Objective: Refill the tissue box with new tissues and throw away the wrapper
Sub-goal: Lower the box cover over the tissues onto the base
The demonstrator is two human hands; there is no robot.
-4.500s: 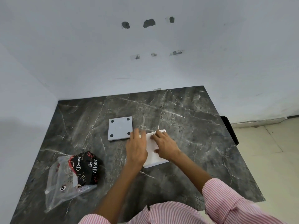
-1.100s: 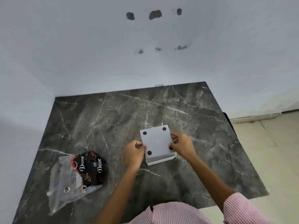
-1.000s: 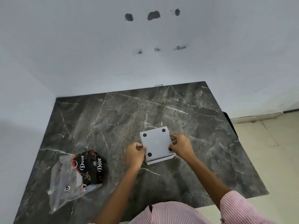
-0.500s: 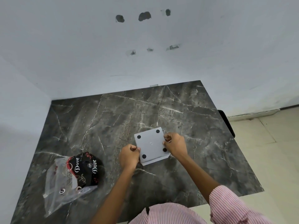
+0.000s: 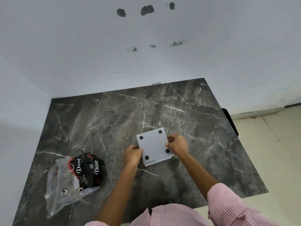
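A grey square tissue box (image 5: 154, 146) lies upside down on the dark marble table (image 5: 114, 121), its base plate with black rubber feet facing up. My left hand (image 5: 132, 153) grips its left edge and my right hand (image 5: 177, 145) grips its right edge. The tissues inside are hidden under the base. The empty wrapper (image 5: 73, 178), clear plastic with a black and red printed part, lies crumpled at the table's front left, well apart from both hands.
White walls close the table at the back and on the left. The table's right edge drops to a tiled floor (image 5: 276, 152). A dark object (image 5: 231, 121) hangs at the table's right side.
Several seconds ago the base plate lay apart on the table while both hands pressed the white tissues. Now it sits on the box, held at both sides. In the last second little has moved.
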